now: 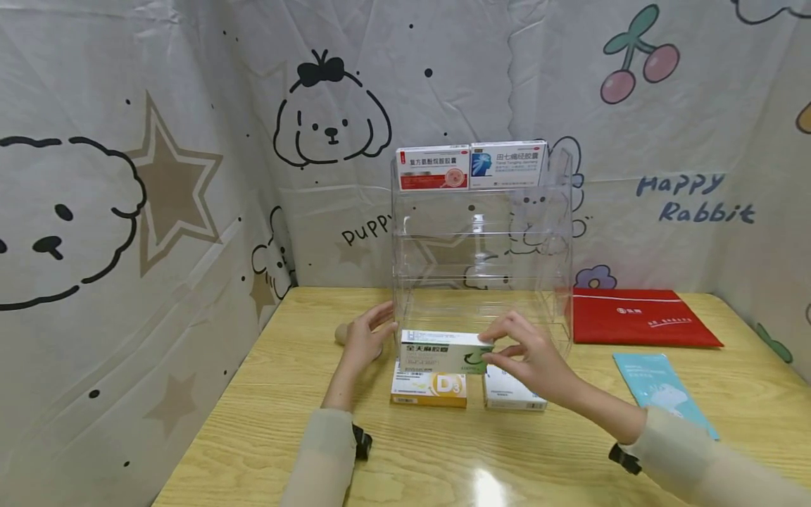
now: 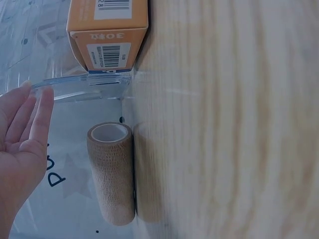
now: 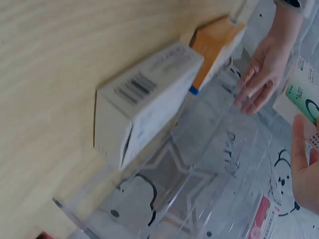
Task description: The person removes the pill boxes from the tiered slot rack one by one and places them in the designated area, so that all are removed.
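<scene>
Tan roll (image 1: 341, 334): laid on its side on the counter (image 1: 393, 465), just beside the left hand (image 1: 367, 336), on its outer side.
Left hand: fingers extended, nothing gripped; placed at the left edge of the clear rack (image 1: 481, 229); whether the edge is touched cannot be told.
Red-and-white box (image 1: 434, 177): seated on the rack's top tier, well above and beyond both hands.
Orange-and-white box (image 1: 437, 396): set low between the hands, partly covered by the green-and-white box (image 1: 440, 358) in the head view.
Green-and-white box: held up between the hands, before the rack, its left end near the left hand.
Blue-and-white box (image 1: 514, 167): seated directly beside the red-and-white box, above the right hand (image 1: 529, 359).
Plain white box (image 1: 514, 396): set below the right hand, apart from the orange-and-white box.
Right hand: closed in a pinch on the green-and-white box's right end.
Red folder (image 1: 640, 317): laid flat, right of and beyond the right hand.
Blue packet (image 1: 662, 391): laid flat, right of the right hand.
</scene>
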Demonstrator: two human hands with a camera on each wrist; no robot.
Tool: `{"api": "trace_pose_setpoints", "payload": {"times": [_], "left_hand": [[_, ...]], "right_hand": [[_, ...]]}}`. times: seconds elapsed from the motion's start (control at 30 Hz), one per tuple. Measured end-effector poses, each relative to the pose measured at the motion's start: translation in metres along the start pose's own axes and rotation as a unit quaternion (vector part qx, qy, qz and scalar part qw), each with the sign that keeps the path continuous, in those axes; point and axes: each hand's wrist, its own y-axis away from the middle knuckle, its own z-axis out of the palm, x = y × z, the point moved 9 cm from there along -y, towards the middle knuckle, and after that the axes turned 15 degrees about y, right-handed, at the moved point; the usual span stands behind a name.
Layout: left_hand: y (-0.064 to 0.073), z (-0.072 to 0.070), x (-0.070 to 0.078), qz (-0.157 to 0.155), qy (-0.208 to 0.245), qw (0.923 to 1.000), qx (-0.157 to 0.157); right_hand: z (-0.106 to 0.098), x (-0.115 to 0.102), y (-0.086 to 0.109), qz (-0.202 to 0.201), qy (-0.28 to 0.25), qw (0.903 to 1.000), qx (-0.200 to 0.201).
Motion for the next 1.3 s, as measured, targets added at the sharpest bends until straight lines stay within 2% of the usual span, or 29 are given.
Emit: {"api": "trace_pose_setpoints", "payload": {"times": [0.2, 0.37, 0.5, 0.73, 1.0, 1.3], "left_hand": [[-0.002, -0.002, -0.002, -0.009, -0.001, 0.9999, 0.004], [-0.004, -0.003, -0.001, -0.007, -0.001, 1.0000, 0.007], [-0.004, -0.004, -0.002, -0.007, 0.008, 0.9999, 0.010], [-0.001, -0.004, -0.002, -0.008, 0.001, 0.9999, 0.009], [0.001, -0.002, -0.001, -0.008, 0.002, 1.0000, 0.006], [0.000, 0.000, 0.000, -0.001, 0.000, 1.0000, 0.001]], "right_hand": [[0.023, -0.009, 0.018, 0.007, -0.020, 0.9980, -0.060], [0.044, -0.013, 0.029, 0.032, -0.047, 0.9913, -0.119], [0.056, -0.014, 0.037, 0.050, -0.060, 0.9857, -0.149], [0.070, -0.016, 0.044, 0.069, -0.063, 0.9819, -0.165], [0.084, -0.011, 0.056, 0.095, -0.078, 0.9726, -0.197], [0.092, -0.003, 0.066, 0.122, -0.048, 0.9680, -0.214]]}}
